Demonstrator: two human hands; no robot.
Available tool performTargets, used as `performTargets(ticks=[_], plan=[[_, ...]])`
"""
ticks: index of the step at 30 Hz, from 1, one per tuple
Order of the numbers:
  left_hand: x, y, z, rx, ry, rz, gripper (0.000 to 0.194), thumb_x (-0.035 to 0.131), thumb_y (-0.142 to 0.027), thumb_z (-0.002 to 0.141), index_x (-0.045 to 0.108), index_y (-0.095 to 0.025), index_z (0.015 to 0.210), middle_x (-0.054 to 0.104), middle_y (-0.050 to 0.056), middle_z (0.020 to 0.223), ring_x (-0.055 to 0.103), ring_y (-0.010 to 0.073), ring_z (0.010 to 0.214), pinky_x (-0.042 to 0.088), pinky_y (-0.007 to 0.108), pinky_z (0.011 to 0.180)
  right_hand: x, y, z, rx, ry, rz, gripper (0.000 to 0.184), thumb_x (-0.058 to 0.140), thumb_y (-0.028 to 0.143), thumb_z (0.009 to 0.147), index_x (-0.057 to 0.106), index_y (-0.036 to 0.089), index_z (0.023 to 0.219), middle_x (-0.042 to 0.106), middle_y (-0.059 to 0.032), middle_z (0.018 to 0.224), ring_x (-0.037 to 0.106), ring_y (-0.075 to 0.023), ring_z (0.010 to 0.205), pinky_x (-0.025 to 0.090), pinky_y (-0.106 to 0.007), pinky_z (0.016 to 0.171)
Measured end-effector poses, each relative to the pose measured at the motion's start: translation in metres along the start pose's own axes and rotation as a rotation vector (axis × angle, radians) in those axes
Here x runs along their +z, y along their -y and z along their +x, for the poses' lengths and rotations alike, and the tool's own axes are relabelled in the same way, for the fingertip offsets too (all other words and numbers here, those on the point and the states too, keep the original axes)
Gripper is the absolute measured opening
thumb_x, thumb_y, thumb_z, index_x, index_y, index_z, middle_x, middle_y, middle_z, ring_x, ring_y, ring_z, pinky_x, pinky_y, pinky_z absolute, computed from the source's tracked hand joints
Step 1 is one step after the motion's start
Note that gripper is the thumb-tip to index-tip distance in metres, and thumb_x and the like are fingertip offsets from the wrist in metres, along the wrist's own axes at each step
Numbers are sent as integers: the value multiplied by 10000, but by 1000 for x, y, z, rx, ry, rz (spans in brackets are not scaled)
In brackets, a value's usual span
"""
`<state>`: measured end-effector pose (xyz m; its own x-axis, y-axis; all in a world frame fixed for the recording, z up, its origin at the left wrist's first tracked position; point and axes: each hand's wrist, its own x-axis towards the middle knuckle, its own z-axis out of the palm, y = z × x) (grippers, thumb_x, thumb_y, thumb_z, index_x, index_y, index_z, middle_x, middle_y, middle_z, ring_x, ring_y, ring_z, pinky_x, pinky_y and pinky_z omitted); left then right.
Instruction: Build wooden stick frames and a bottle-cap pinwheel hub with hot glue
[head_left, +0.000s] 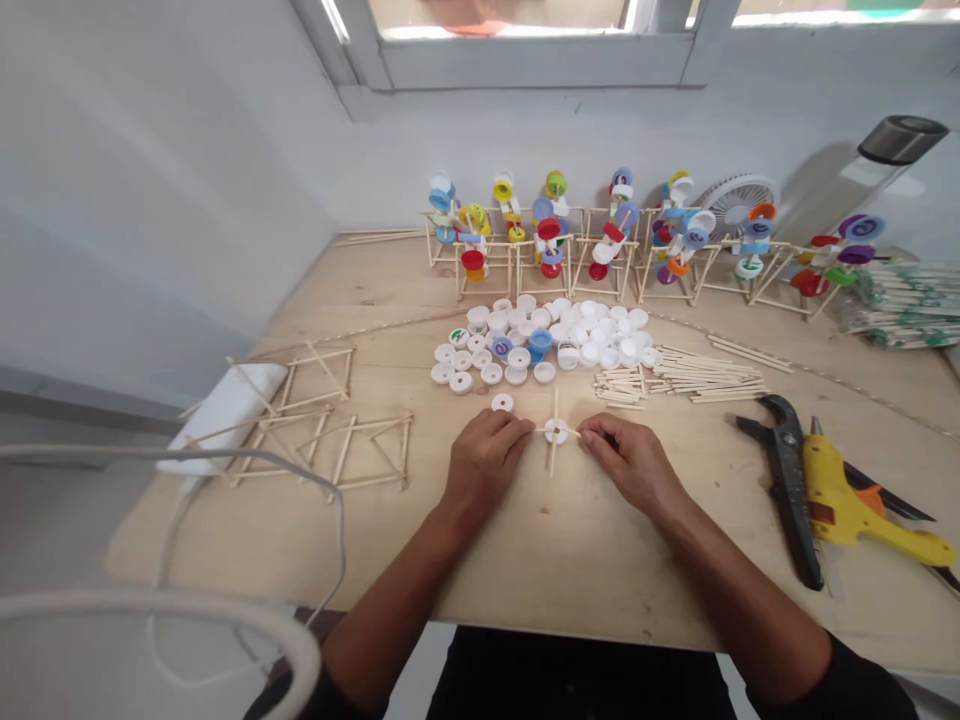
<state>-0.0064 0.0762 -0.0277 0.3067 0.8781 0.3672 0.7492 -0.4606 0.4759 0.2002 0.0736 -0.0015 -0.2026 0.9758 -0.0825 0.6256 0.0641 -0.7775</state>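
Note:
A white plastic bottle cap [556, 431] lies at the centre of my work, crossed by thin wooden sticks [553, 452]. One stick runs left to right over or through the cap, and another runs roughly front to back. My left hand [486, 462] pinches the left end of the crosswise stick. My right hand [626, 462] pinches its right end. A second white cap [502, 402] lies just beyond my left fingers, apart from them.
A heap of mostly white bottle caps [540, 335] and bundles of sticks [686, 377] lie ahead on the plywood table [540, 550]. Stick frames [322, 420] sit left, a yellow glue gun [847, 510] and black pliers [787, 490] right, and cap-and-stick models [547, 235] at the back.

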Motion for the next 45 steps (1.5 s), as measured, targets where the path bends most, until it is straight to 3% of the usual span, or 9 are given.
performTargets(ticks=[26,45], plan=[[1,-1,2,126,-55,128,224,431,-184,897,634,-178,802,578,27,709,508,130,678,395,230,594,0,0,2,-16,26,-80,195,448,291,835,619,213,785,640,4,694,558,-143,637,367,-228,579],[5,4,2,160,-106,170,201,450,-152,880,610,-178,762,560,18,689,467,122,627,359,228,564,-7,1,10,-13,116,-109,215,420,291,855,598,209,766,610,4,666,540,-141,626,379,-234,600]])
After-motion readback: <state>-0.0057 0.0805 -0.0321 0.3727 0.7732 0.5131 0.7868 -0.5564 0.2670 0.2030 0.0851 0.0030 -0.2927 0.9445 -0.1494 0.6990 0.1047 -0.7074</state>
